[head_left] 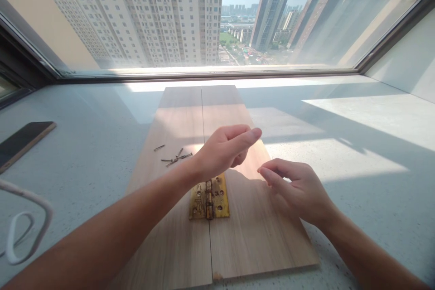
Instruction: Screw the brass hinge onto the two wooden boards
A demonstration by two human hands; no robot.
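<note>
Left to right, all relative to the grips.

Far left of the left hand: white cable [44,217], looped, and nearer the body; dark phone [27,142] lying on the sill [91,145] beyond it. Loose screws [175,160] just left of the left wrist: small crossed pile, one lying apart. All on the left board [176,249].

Left hand [233,145]: above the boards, fingers curled in, thumb laid along the forefinger. Can't tell if anything's inside.

Brass hinge [209,199]: below the left hand on the body side, far edge hidden by it. Lies flat, opened out, barrel along the seam, one leaf on each board. Holes visible; can't tell if any is filled.

Right board [265,240] runs under the gap between the hands; near edge has a small chipped spot.

Right hand [288,181]: right of the left hand and a bit nearer the body, over the board's right edge. Thumb and fingertips close together; nothing visible between them, contact unclear.

To do it well, my read: keep barrel centred on the seam, boards butted tight. Steady a leaf with one hand, pinch screws singly by the head with the other. Lift the left forearm so it doesn't drag the pile. Mind the glare.

Writing: dark marks on the hinge's left leaf, unreadable. No legible brand on the phone.
</note>
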